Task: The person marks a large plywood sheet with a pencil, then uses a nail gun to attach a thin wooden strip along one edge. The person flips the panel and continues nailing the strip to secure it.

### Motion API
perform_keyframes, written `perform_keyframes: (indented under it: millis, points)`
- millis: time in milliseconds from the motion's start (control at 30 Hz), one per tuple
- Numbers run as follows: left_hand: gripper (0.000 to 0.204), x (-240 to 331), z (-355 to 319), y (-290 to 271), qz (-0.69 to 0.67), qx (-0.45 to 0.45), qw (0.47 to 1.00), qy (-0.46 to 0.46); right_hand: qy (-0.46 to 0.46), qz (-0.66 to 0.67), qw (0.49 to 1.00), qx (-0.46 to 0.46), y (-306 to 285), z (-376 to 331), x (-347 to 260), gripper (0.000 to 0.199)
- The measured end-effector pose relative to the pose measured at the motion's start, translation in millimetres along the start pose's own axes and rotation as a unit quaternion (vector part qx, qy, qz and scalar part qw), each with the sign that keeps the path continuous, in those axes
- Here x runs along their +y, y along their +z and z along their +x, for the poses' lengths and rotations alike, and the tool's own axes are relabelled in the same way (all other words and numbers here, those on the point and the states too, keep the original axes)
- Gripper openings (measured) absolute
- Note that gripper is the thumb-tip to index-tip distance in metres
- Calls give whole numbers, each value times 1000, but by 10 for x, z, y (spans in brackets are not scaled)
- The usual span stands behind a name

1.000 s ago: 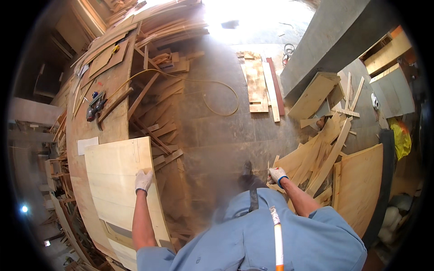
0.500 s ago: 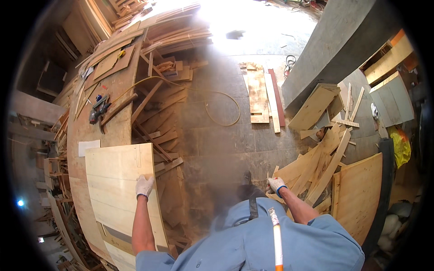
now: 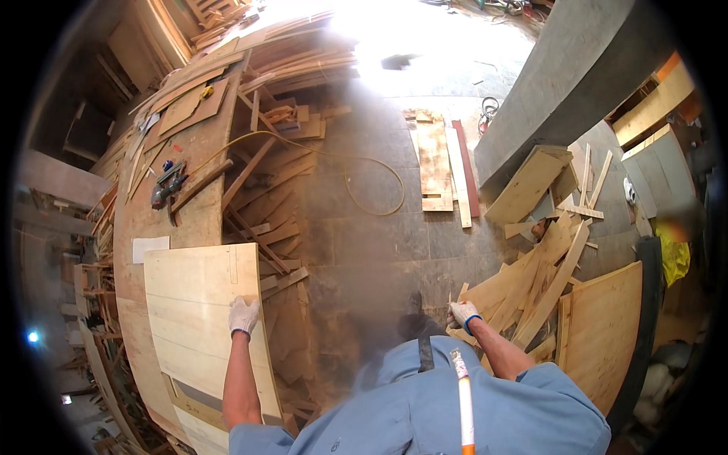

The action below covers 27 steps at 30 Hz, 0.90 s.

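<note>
My left hand (image 3: 243, 315), in a white knit glove, rests palm down on a pale plywood board (image 3: 197, 303) close to its right edge. Its fingers look apart on the surface, though the tips are hard to make out. The board lies on the long wooden workbench (image 3: 133, 280) at my left. On my other side, my right hand (image 3: 462, 312), gloved too with a blue cuff, is closed beside a heap of wood offcuts (image 3: 523, 280). Something thin and pale sticks up at its fingers; whether the hand holds it, or what it is, I cannot make out.
A power tool (image 3: 167, 189) and a white sheet of paper (image 3: 150, 249) lie on the bench. A yellow hose (image 3: 379, 161) loops onto the floor. Ahead are flat boards (image 3: 435, 171) and a grey pillar (image 3: 557, 91). Plywood sheets (image 3: 603, 334) lean at my right.
The whole view has shifted slightly, so the scene sits a little lower. Both hands stay in nearly the same places. A blurred dark spot now shows near the yellow bag at right.
</note>
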<state>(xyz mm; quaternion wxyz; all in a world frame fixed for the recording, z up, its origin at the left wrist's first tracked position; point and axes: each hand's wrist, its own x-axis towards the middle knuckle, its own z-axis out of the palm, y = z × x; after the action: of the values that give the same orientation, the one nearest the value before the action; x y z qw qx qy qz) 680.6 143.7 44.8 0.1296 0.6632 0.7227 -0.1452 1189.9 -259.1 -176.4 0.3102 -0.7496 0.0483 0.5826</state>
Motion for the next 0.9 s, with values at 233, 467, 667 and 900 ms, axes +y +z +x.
perform_keyframes:
  millis: [233, 467, 667, 900]
  points:
    - [62, 138, 3, -51, -8, 7, 1000, 16, -29, -78, 996, 29, -48, 256, 143, 24]
    - [48, -73, -38, 24, -11, -15, 998, 55, -138, -124, 979, -83, -172, 843, 526, 26]
    - [51, 137, 103, -146, 47, -49, 997, 42, 112, 80, 979, -151, -129, 449, 345, 34]
    - [62, 79, -159, -7, -24, -3, 999, -26, 15, -166, 983, -80, 181, 113, -319, 28]
